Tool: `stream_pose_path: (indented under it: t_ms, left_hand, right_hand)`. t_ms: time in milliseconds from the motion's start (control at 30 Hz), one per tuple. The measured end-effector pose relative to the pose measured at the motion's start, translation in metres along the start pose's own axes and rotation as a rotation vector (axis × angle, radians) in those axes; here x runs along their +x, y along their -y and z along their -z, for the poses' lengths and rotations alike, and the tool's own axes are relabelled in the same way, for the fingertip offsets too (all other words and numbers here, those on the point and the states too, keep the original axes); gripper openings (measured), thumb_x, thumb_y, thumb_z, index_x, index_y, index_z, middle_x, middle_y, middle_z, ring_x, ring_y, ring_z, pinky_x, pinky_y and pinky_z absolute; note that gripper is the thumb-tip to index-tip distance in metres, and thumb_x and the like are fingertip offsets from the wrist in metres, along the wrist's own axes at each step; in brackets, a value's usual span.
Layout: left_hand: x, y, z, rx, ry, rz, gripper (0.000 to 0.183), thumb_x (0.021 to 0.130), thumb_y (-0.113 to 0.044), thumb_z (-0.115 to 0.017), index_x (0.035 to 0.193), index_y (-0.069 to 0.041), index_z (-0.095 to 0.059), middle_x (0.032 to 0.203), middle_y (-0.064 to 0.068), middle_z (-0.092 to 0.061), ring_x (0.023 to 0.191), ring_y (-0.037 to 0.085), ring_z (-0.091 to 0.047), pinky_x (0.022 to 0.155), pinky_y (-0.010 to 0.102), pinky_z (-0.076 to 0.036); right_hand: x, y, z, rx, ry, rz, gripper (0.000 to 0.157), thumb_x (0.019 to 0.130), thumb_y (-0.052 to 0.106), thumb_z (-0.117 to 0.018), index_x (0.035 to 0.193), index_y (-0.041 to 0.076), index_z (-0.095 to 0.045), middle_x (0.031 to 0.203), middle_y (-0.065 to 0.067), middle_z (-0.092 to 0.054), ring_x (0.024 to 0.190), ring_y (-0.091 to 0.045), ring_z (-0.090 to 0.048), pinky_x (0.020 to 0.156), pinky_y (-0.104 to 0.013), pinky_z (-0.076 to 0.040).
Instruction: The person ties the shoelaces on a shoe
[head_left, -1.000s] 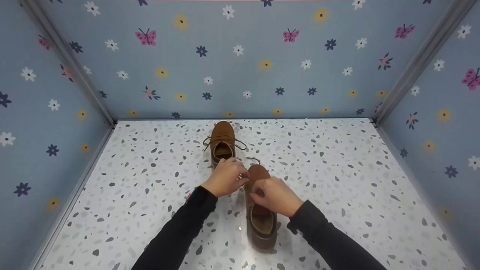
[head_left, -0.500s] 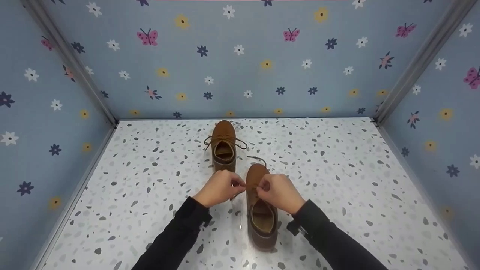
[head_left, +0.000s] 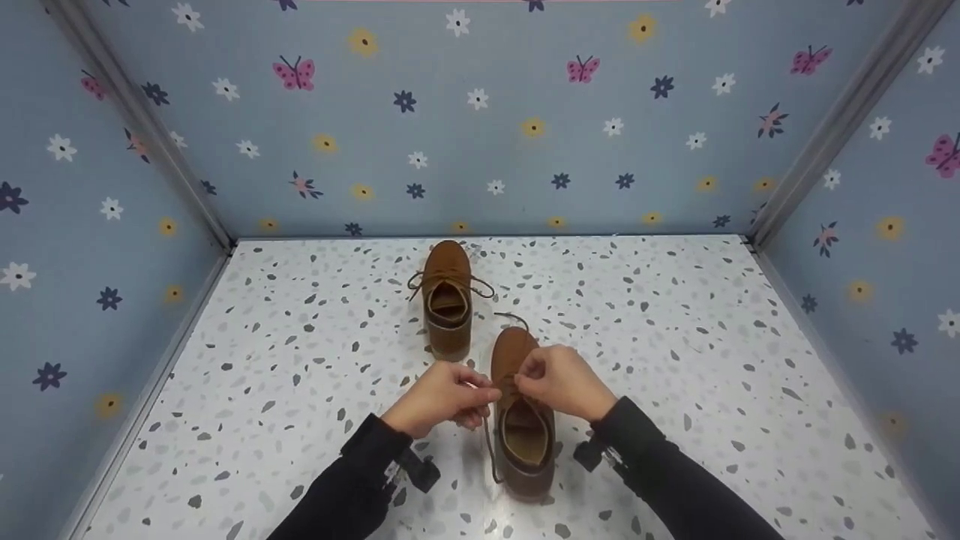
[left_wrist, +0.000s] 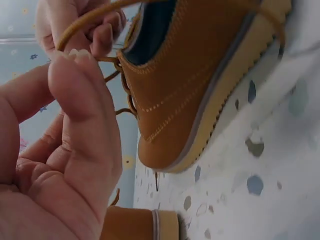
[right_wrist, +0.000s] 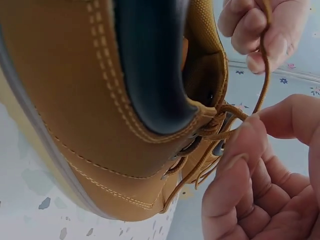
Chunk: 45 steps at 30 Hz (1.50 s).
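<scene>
A brown lace-up shoe (head_left: 513,346) stands on the floor, toe toward the back wall. My left hand (head_left: 441,397), at the shoe's left side, pinches a brown shoelace (right_wrist: 265,65) between thumb and finger. That lace's loose end hangs down along the shoe's left side in the head view. Over the laced front, my right hand (head_left: 568,382) pinches lace close to the knot (right_wrist: 217,120) at the shoe's opening. Another stretch of lace lies on the floor beyond the toe. The right hand's fingertips partly cover the lacing.
The matching brown shoe (head_left: 448,259), its lace tied in a bow, stands ahead and slightly left. Blue panels (head_left: 487,142) with flowers and butterflies enclose the speckled white floor (head_left: 660,375) at the back and both sides.
My left hand has come back toward me from beside the far shoe's heel, which is now uncovered. Lace now hangs from it along the near shoe. The right hand moved slightly.
</scene>
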<state>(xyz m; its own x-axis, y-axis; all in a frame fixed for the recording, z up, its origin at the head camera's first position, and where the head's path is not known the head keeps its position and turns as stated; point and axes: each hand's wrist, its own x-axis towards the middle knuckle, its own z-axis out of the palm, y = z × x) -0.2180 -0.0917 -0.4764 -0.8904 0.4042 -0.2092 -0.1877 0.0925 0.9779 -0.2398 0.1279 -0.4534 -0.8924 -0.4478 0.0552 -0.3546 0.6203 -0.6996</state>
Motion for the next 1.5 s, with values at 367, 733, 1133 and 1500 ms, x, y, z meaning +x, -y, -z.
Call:
stream_pose_path:
  t_ms: [367,733,1133,1500]
  left_hand:
    - [0.000,0.011,-0.014,-0.403,0.008,0.161,0.013,0.091,-0.003,-0.069,0.089,-0.003,-0.056,0.096,0.019,-0.071,0.068,0.019,-0.070,0.066,0.027,-0.058]
    - [-0.008,0.012,-0.021,-0.648,0.074,0.186,0.008,0.095,-0.009,-0.065,0.099,-0.002,-0.063,0.102,0.012,-0.069,0.074,0.019,-0.070,0.072,0.023,-0.056]
    - [-0.014,0.015,-0.026,-0.475,0.215,0.222,0.011,0.094,-0.007,-0.067,0.084,-0.008,-0.060,0.087,0.008,-0.072,0.063,0.008,-0.064,0.060,0.018,-0.054]
    - [-0.012,0.013,-0.045,-0.348,0.031,0.150,0.011,0.089,-0.007,-0.073,0.084,-0.005,-0.063,0.092,0.014,-0.073,0.057,0.008,-0.061,0.052,0.017,-0.049]
  right_hand:
    - [0.001,-0.001,0.004,0.028,0.041,0.012,0.008,0.087,0.013,-0.070,0.080,0.010,-0.071,0.067,0.006,-0.064,0.054,-0.009,-0.059,0.050,-0.029,-0.051]
    - [0.003,-0.001,0.005,0.037,0.061,0.017,0.007,0.087,0.014,-0.071,0.081,0.010,-0.071,0.067,0.006,-0.064,0.055,-0.010,-0.059,0.050,-0.029,-0.051]
    - [0.003,-0.001,0.007,0.038,0.089,0.019,0.005,0.088,0.014,-0.072,0.084,0.012,-0.072,0.071,0.006,-0.066,0.059,-0.010,-0.061,0.053,-0.029,-0.053]
    - [0.004,-0.004,0.010,0.041,0.109,0.018,0.005,0.089,0.014,-0.072,0.084,0.012,-0.073,0.072,0.006,-0.066,0.062,-0.011,-0.061,0.056,-0.029,-0.053]
